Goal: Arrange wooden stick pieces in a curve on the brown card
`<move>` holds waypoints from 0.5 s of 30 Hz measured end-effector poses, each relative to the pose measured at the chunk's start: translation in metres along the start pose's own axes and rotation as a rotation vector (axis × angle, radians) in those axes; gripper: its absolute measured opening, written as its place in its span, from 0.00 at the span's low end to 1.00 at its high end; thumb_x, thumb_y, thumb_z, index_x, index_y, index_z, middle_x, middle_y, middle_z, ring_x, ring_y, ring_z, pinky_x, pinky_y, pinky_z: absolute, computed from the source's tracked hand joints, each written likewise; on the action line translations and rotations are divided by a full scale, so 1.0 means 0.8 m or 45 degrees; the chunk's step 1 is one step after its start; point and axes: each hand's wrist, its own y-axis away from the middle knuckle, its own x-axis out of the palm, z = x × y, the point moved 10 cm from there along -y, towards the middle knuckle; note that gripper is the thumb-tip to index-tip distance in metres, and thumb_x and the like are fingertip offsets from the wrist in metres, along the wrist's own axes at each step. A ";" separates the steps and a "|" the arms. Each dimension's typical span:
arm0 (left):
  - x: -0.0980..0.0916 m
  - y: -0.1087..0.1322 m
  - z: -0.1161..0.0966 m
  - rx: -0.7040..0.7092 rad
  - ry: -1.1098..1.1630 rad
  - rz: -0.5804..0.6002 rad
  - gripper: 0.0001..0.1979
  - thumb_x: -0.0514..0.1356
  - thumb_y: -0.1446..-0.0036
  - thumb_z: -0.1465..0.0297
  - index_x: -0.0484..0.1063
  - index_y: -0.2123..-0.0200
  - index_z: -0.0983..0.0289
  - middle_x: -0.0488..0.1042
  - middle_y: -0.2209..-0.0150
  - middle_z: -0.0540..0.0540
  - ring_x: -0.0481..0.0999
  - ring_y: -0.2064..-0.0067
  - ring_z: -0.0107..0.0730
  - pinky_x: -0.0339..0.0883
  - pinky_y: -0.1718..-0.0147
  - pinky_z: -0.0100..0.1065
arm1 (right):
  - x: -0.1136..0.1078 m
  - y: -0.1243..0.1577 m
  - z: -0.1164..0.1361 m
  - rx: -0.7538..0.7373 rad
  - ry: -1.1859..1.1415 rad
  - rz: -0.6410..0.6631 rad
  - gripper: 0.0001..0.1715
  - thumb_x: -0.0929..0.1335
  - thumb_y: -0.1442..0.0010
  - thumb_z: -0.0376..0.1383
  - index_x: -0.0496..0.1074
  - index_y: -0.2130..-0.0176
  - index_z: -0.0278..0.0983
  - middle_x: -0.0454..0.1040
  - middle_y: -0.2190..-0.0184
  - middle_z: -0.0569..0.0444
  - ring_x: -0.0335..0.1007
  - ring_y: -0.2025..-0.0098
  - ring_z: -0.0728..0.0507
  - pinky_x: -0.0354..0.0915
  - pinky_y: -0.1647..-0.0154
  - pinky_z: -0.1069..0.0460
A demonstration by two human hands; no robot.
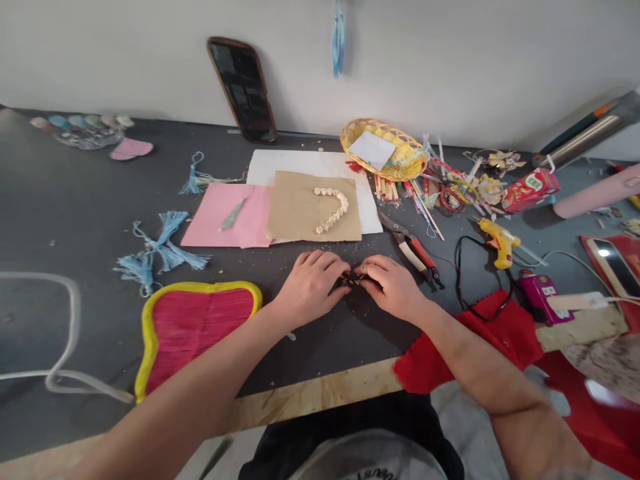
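Close together over the dark table (320, 347), my left hand (315, 283) and my right hand (393, 285) pinch a small dark piece with pale specks (353, 277) between their fingertips. Its kind is too small to make out, and the fingers partly cover it. Just beyond my hands lies a brown sheet of paper (295, 213) bearing a curved row of cream-coloured small pieces (343, 208). Pliers with red and white handles (413, 250) rest a little beyond my right hand. Near my left forearm is a pink panel with a yellow rim (200, 320).
Blue tassels (167, 247) and pink paper (210, 217) lie at the left. A phone (243, 90) leans on the wall near a yellow basket (390, 137). On the right are a yellow glue gun (499, 242) with its cord, a purple box (543, 297) and red cloth (480, 333).
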 end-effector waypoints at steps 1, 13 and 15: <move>-0.001 0.000 0.001 -0.006 -0.003 -0.015 0.10 0.58 0.41 0.67 0.71 0.56 0.62 0.74 0.57 0.59 0.70 0.54 0.46 0.61 0.55 0.45 | 0.000 0.000 0.000 -0.004 -0.007 -0.003 0.11 0.65 0.38 0.30 0.72 0.56 0.38 0.73 0.57 0.46 0.71 0.53 0.40 0.69 0.49 0.43; -0.004 -0.001 0.014 -0.008 0.049 -0.102 0.08 0.53 0.37 0.74 0.71 0.59 0.63 0.76 0.61 0.58 0.74 0.58 0.40 0.64 0.57 0.41 | -0.012 0.002 -0.011 0.050 -0.204 -0.058 0.11 0.63 0.37 0.28 0.70 0.55 0.38 0.73 0.56 0.47 0.72 0.53 0.42 0.70 0.50 0.45; -0.004 -0.001 0.014 0.007 0.055 -0.064 0.08 0.55 0.37 0.70 0.72 0.58 0.63 0.76 0.60 0.58 0.73 0.57 0.41 0.64 0.57 0.41 | -0.011 0.002 -0.010 0.049 -0.188 -0.050 0.11 0.63 0.37 0.28 0.70 0.56 0.37 0.73 0.57 0.47 0.72 0.54 0.42 0.70 0.50 0.45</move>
